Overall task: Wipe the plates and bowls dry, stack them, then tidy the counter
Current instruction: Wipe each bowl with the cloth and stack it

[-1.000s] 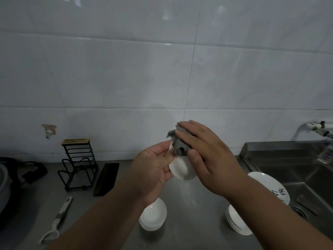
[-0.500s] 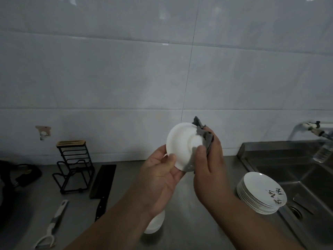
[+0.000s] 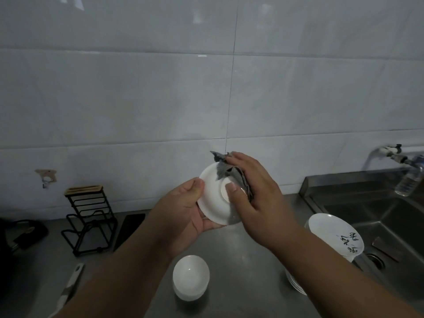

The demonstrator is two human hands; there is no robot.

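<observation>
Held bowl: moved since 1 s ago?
Yes. The bowl has come up toward the horizontal tile seam and tipped, so its underside faces the camera. The left hand grips its rim, the right hand presses the cloth on it.

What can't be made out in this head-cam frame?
Head view only:
- The bowl: its inside is turned away, so only the underside shows; the left hand covers part of the rim.
- The grey cloth: mostly under the right hand.
- The plate stack: the right forearm hides the lower plates; the top plate's writing is too small to read.
- The peeler: its lower end is behind the left forearm.
</observation>
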